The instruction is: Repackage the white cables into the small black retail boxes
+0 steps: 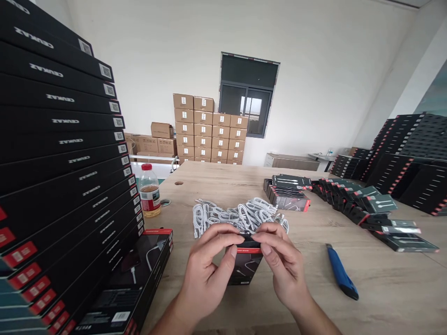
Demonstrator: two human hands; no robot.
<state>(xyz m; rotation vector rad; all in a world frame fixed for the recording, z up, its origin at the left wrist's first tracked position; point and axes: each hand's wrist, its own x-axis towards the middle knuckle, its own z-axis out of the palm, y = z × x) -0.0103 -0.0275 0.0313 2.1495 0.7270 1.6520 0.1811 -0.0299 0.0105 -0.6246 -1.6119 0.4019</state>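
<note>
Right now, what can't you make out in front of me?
All in the head view:
- Inside of the small box: hidden by its walls and the fingers of your left hand and right hand.
- Nearest cables: partly behind both hands.
- Tall stack: cut off by the left edge.
- Bottle label's fine print: too small.

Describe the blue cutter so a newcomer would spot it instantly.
On the wooden table, look right of the person's right hand. The blue cutter lies there alone, slanted, with dark ends. Its color separates it from the black-and-red boxes beyond.
</note>
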